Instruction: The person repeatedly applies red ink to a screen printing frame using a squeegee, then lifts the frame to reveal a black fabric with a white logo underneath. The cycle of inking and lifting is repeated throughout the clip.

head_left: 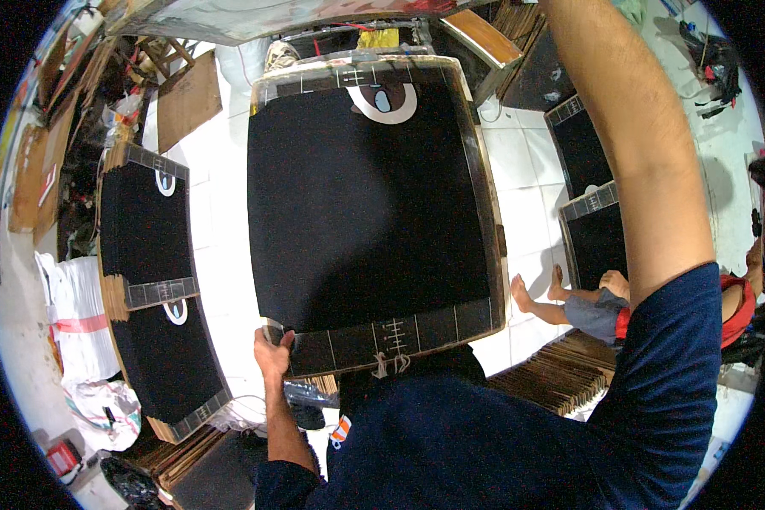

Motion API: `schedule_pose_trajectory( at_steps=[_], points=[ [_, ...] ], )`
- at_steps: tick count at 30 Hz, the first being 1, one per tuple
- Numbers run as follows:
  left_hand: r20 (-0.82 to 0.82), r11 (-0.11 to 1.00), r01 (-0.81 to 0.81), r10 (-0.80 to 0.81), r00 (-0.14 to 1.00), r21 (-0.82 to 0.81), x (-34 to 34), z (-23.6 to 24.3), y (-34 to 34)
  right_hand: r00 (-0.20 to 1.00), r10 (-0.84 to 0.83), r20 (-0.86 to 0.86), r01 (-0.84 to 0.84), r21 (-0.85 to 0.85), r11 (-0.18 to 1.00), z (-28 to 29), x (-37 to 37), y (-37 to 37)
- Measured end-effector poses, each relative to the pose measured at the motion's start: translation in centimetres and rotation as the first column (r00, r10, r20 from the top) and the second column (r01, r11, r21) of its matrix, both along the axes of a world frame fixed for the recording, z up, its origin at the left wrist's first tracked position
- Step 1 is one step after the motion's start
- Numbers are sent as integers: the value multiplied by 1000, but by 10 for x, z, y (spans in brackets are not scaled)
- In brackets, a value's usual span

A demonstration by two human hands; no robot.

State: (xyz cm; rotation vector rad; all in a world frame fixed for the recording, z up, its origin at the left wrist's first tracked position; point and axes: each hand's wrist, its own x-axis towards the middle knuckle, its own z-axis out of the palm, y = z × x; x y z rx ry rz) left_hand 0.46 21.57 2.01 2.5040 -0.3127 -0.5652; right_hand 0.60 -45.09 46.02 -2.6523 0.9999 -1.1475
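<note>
A black cloth-covered board point(365, 221) lies in front of me, a white-and-brown eye shape point(385, 101) printed at its far end. A dark strip with white lines point(438, 327) runs along its near edge. My left hand point(272, 354) is closed on the near left corner, thumb on top; whether it pinches only the cloth or the board too, I cannot tell. My right arm point(646, 127) is raised and stretches past the upper edge, so the right hand is out of sight. A large frame point(289, 23) with a smeared grey-and-red surface spans the far end.
Similar black boards in stacks point(149, 225) stand at the left; more black boards point(580, 146) lie at the right. Another person point(595, 310) in grey shorts sits there, bare feet on the tiles. Stacked cardboard point(561, 374) is at the near right, white sacks point(81, 323) far left.
</note>
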Motion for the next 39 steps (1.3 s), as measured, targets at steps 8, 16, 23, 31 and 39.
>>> schedule_pose_trajectory(
  at_steps=[8, 16, 23, 31, 39],
  points=[
    [-32, 992, -125, 125, 992, -22, -2, -18, -4, 999, -24, -21, 24, 26, 999, 7, -1, 7],
    [210, 998, 57, -47, 977, -39, 22, -19, -30, 997, -44, -56, 52, 140, 989, -26, -36, 55],
    [-68, 531, 6, -120, 990, -847, 46, 149, -214, 957, 125, 263, -58, -249, 967, -143, -76, 91],
    [-850, 437, -834, 240, 470, -337, 8, 79, -269, 953, 299, 54, -293, 418, 860, -356, -159, 150],
    [100, 998, -12, 6, 995, 59, -24, 15, -237, 973, 133, -191, -148, -68, 987, -424, -28, -75]
  ],
)
